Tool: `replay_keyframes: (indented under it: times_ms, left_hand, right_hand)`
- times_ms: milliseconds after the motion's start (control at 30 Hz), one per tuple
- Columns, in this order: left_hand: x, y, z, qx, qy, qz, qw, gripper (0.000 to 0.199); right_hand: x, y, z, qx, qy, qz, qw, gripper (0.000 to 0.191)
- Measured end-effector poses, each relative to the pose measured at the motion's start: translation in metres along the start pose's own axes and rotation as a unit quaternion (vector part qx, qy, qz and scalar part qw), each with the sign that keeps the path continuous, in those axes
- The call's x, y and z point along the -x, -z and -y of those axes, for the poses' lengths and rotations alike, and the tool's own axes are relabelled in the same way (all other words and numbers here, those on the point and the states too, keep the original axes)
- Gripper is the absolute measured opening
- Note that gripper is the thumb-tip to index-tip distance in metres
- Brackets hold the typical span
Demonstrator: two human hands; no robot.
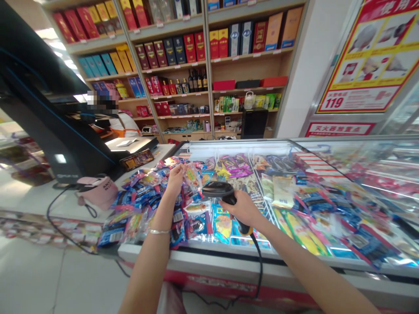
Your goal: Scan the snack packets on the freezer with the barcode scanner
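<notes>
My left hand (175, 181) is raised over a heap of snack packets and pinches a small transparent plastic packet (193, 178) with colourful contents. A thin silver bracelet (159, 231) circles that wrist. My right hand (244, 209) grips a black handheld barcode scanner (221, 189) with a yellow collar at its base. The scanner's nose points left towards the packet, a short gap apart. Its black cable (258, 266) hangs down past the freezer's front edge. Below both hands lie many bright packets (144, 196) in blue, pink and yellow.
A glass-topped shop freezer (327, 148) full of packets fills the right. To the left are a pink cap (98, 192), a black till screen (42, 100) and a masked person in an orange apron (122, 124). Shelves of boxed liquor (170, 52) stand behind.
</notes>
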State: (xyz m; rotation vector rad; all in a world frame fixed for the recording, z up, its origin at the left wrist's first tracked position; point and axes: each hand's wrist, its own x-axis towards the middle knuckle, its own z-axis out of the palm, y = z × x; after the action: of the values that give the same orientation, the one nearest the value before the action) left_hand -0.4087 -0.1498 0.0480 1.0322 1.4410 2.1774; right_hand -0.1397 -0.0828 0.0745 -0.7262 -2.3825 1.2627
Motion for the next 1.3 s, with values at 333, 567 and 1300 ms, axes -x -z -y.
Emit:
replay_keyframes:
  times_ms: [333,567,1300]
  left_hand:
    - [0.002,-0.002,-0.006,0.003,0.008,0.018,1.000,0.029]
    - [0.003,-0.003,-0.008,0.019,0.008,0.020,1.000,0.027]
    - [0.007,-0.021,-0.014,-0.042,-0.021,-0.026,0.999,0.009]
  right_hand:
    - [0.002,0.001,0.002,-0.006,0.000,0.015,1.000,0.017]
    - [0.002,0.001,0.002,-0.020,0.000,0.016,1.000,0.018]
    - [-0.006,0.028,-0.022,-0.250,-0.025,-0.038,0.967,0.020]
